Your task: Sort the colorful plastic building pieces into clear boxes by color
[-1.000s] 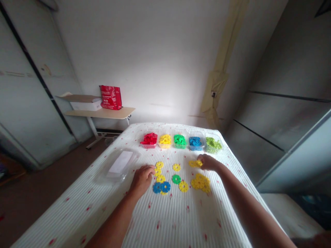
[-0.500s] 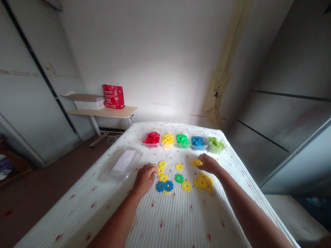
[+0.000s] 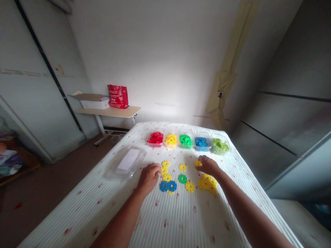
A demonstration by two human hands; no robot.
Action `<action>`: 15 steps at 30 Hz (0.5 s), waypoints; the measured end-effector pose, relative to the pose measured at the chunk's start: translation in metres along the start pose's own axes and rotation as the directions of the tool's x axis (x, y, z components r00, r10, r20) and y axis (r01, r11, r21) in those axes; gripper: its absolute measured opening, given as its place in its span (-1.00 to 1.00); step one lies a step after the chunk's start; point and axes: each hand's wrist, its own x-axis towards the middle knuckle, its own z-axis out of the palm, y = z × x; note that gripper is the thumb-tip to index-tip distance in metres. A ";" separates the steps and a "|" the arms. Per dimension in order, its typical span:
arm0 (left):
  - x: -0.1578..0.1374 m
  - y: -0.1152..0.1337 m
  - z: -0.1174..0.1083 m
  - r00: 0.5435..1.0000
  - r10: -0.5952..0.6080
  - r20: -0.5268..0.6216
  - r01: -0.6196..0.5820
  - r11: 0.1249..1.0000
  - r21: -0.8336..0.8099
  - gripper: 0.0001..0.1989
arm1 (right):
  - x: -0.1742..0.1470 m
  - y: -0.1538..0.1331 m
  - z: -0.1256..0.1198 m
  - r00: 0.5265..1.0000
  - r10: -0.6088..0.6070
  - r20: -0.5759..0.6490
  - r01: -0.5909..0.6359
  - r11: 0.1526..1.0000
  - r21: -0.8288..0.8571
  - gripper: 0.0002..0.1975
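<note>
My left hand (image 3: 150, 176) has its fingers curled and closed at the edge of a yellow snowflake disc (image 3: 163, 171), in a bent column of yellow discs. Two blue snowflake discs (image 3: 168, 186) lie at the near end of that column, partly over another yellow one. My right hand (image 3: 209, 165) pinches a yellow snowflake disc (image 3: 198, 163), whose right side the fingers hide. Between the hands are a single yellow disc (image 3: 182, 167) and a green disc (image 3: 182, 178), which touches or nearly touches another yellow disc (image 3: 190, 186). Several yellow discs are heaped (image 3: 207, 183) below my right hand.
Clear tubs of red (image 3: 156, 138), yellow (image 3: 170, 139), green (image 3: 185, 140), blue (image 3: 201, 142) and light green (image 3: 219, 145) pieces line the table's far side. A clear plastic lid (image 3: 126, 162) lies left. Behind, a side table (image 3: 113, 113) carries a red bag (image 3: 118, 96) and white box (image 3: 95, 102).
The view has turned slightly left, so everything sits further right in the picture. My right hand has shifted a little left over the yellow disc. The left hand keeps its place.
</note>
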 end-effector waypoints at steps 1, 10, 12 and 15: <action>0.000 0.000 0.000 1.000 0.002 -0.004 -0.002 1.000 0.002 -0.72 | -0.001 -0.004 0.000 1.000 -0.004 0.003 0.004 1.000 -0.027 -0.71; -0.001 -0.001 0.003 1.000 0.002 -0.023 -0.002 1.000 0.015 -0.73 | 0.007 -0.036 -0.017 0.995 -0.080 0.065 0.084 0.995 -0.058 -0.66; -0.001 -0.001 0.003 1.000 -0.006 -0.019 0.006 1.000 0.012 -0.73 | 0.019 -0.053 -0.027 0.989 -0.139 0.042 0.139 0.990 -0.019 -0.63; -0.001 0.000 0.001 1.000 -0.013 -0.011 0.013 1.000 0.005 -0.73 | 0.047 -0.081 -0.046 0.983 -0.181 -0.042 0.180 0.983 -0.018 -0.62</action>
